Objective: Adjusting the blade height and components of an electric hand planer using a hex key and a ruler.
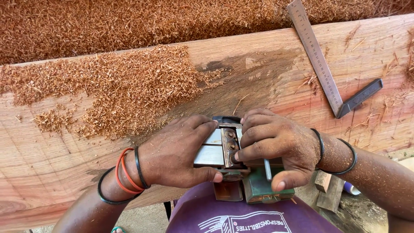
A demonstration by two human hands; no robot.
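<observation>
Both hands clasp an upturned electric planer (228,159) at the near edge of the wooden slab (267,73). The left hand (174,151) wraps its left side; the right hand (276,146) presses a thin tool (267,169) at the cutter drum, whose long axis runs near to far.

Both hands cover much of the planer (224,149), hiding its body. The steel square (319,64) is cut off at the top edge, the wooden slab (267,69) at both sides.
</observation>
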